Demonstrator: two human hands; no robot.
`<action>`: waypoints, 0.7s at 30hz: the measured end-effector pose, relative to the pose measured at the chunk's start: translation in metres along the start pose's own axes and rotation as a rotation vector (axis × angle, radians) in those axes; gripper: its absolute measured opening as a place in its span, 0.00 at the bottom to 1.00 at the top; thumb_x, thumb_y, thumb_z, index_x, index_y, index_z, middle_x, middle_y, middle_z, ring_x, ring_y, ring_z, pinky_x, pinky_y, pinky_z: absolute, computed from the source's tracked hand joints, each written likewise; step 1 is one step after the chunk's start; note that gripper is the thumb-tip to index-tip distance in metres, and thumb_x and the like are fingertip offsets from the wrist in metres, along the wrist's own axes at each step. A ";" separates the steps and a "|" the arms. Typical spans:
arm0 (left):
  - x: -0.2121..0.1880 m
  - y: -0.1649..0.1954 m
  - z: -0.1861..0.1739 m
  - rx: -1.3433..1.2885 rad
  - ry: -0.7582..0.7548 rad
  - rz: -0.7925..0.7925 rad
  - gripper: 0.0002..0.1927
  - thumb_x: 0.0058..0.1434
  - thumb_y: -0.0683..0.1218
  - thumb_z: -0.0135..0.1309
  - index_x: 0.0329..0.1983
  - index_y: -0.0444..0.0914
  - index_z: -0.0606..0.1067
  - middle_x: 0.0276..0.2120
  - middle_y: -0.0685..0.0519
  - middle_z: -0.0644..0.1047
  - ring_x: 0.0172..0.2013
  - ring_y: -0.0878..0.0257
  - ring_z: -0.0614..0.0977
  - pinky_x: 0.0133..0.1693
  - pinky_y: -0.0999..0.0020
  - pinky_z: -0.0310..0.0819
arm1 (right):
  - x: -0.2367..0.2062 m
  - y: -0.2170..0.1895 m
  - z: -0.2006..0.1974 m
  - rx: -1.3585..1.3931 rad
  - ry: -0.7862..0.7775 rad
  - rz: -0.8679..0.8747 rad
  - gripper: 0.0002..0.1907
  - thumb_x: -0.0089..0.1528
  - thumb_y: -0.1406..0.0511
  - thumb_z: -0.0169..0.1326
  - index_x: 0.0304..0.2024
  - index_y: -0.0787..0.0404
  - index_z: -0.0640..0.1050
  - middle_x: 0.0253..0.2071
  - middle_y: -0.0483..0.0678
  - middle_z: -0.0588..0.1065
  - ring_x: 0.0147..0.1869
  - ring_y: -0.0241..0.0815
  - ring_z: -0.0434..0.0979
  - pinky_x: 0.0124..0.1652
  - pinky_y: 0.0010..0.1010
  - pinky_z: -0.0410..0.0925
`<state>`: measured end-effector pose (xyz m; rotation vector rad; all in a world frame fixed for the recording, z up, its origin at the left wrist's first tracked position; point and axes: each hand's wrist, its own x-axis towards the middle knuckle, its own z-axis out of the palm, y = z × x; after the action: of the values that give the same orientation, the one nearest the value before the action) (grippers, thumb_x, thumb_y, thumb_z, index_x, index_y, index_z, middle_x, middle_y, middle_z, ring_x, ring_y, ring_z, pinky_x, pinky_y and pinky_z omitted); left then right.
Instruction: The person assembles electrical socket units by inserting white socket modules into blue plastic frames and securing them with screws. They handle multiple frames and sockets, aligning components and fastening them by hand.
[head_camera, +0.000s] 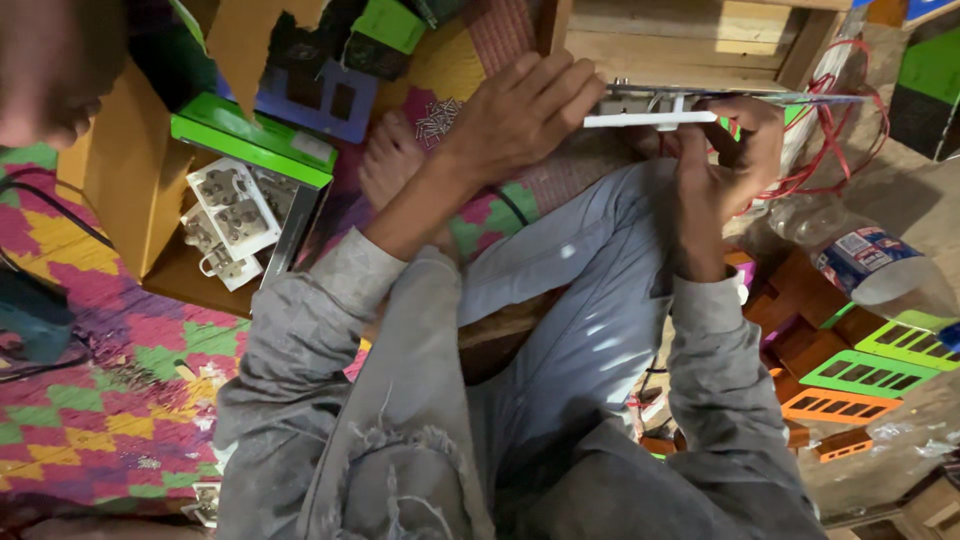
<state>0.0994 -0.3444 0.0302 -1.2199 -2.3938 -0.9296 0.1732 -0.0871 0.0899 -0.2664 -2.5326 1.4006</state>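
My left hand (520, 110) grips the left end of a flat white panel (650, 119) seen edge-on, fingers curled over its top. My right hand (735, 150) holds the same panel near its right end, thumb and fingers pinched around it, above my bent knee in grey trousers (600, 290). Red wires (830, 150) loop behind my right hand. A small pile of metal screws (437, 118) lies on the mat just left of my left hand, beside my bare foot (390, 160).
White socket modules (232, 215) fill an open box with a green lid (250, 140) at left. A colourful woven mat (100, 380) covers the floor. A clear plastic bottle (860, 265) and green and orange slotted plastic pieces (860, 385) lie at right. A wooden crate (690, 35) stands ahead.
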 end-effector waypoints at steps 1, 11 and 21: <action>0.001 0.001 -0.001 -0.020 -0.003 -0.009 0.24 0.71 0.42 0.52 0.67 0.32 0.59 0.62 0.45 0.69 0.60 0.50 0.73 0.59 0.56 0.69 | -0.002 0.002 0.001 0.018 0.012 0.026 0.16 0.64 0.84 0.60 0.50 0.67 0.74 0.52 0.49 0.71 0.53 0.39 0.76 0.48 0.30 0.80; 0.017 0.023 -0.024 -0.529 -0.023 -0.341 0.35 0.58 0.38 0.64 0.66 0.36 0.61 0.59 0.44 0.70 0.59 0.45 0.74 0.60 0.53 0.71 | -0.009 0.022 0.004 0.143 0.066 0.075 0.20 0.66 0.83 0.68 0.51 0.65 0.73 0.52 0.46 0.72 0.51 0.37 0.76 0.50 0.26 0.73; 0.023 0.028 -0.024 -0.674 0.142 -0.530 0.17 0.60 0.39 0.66 0.48 0.35 0.73 0.46 0.48 0.76 0.47 0.47 0.81 0.49 0.57 0.76 | 0.006 -0.012 -0.005 -0.585 0.085 -0.549 0.38 0.59 0.67 0.74 0.53 0.78 0.58 0.54 0.60 0.70 0.64 0.60 0.63 0.63 0.52 0.56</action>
<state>0.1071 -0.3343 0.0719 -0.6322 -2.3961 -2.0254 0.1682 -0.0880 0.1030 0.2568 -2.5967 0.4326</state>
